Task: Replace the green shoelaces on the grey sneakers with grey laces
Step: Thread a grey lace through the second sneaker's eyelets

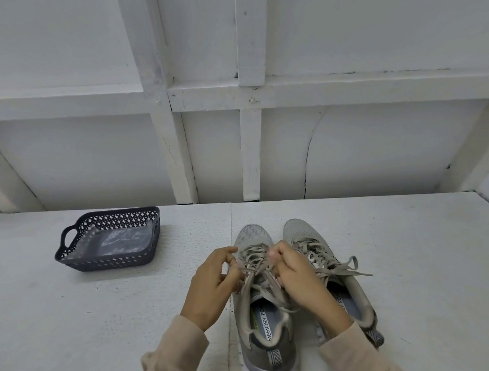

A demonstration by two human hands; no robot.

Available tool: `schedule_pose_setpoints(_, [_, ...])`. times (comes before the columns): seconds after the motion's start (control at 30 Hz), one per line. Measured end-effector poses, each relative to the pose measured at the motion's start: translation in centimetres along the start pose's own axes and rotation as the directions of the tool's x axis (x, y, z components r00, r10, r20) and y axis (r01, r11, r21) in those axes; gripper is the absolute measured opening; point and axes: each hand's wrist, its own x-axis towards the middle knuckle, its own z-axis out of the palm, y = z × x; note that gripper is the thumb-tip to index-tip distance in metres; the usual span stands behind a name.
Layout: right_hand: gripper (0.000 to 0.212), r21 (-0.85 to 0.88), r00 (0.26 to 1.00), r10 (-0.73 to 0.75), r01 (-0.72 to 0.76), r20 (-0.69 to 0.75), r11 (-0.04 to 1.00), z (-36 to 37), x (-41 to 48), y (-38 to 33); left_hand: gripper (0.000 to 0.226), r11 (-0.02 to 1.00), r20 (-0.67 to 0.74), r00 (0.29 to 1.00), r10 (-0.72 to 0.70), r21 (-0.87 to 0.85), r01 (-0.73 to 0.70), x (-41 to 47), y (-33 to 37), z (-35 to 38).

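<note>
Two grey mesh sneakers [253, 234], left hand [213, 281] and right hand [297, 275] pinching the left shoe's flat grey laces [253, 257], dark perforated plastic basket [109, 262] at ten o'clock.

head cam – worn, facing forward and down | close over white table [73, 330] – single view

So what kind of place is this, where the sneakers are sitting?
Probably a makeshift workshop or storage corner, not a furnished room: a rough white-painted table, a wall of white boards braced with timber battens, and a dark lattice basket left of the grey sneakers.
</note>
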Motion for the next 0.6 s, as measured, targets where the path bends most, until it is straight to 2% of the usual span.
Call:
schedule_pose_setpoints(0.07, [0.026,0.146,0.998,0.069,-0.067,-0.004,0.987,-0.05,0.04,0.35,0.012,1.0,-0.003,1.0,-0.025,-0.017,0.025,-0.04,-0.09,0.04])
schedule_pose_setpoints(0.13, [0.022,0.199,0.997,0.074,-0.075,0.012,0.977,-0.27,-0.07,0.51,0.012,0.999,-0.006,1.0,-0.03,-0.028,0.03,-0.07,-0.07,0.1])
schedule_pose_setpoints(0.27, [0.032,0.122,0.999,-0.004,-0.001,0.034,0.993,-0.64,-0.17,0.38,0.026,0.999,0.005,1.0,0.003,0.046,-0.004,0.12,0.22,-0.08])
schedule_pose_setpoints(0.33, [0.023,0.068,0.998,-0.054,0.053,0.02,0.996,-0.64,-0.19,0.36,0.03,0.993,0.019,0.999,0.049,0.111,-0.051,0.29,0.12,-0.08])
schedule_pose_setpoints(0.43, [0.014,0.021,0.996,-0.087,0.087,-0.004,0.996,-0.35,-0.22,0.48,0.032,0.99,0.015,0.996,0.084,0.111,-0.085,0.21,-0.28,0.02])
schedule_pose_setpoints(0.5, [0.012,0.02,0.999,-0.049,0.049,-0.02,0.999,-0.16,-0.26,0.66,0.029,0.989,-0.008,0.995,0.1,0.11,-0.098,-0.07,-0.36,0.18])
schedule_pose_setpoints(0.6, [0.012,0.154,0.998,0.052,-0.048,-0.026,0.987,-0.04,-0.46,0.7,0.015,0.997,-0.053,0.996,0.067,0.045,-0.065,-0.51,0.08,0.44])
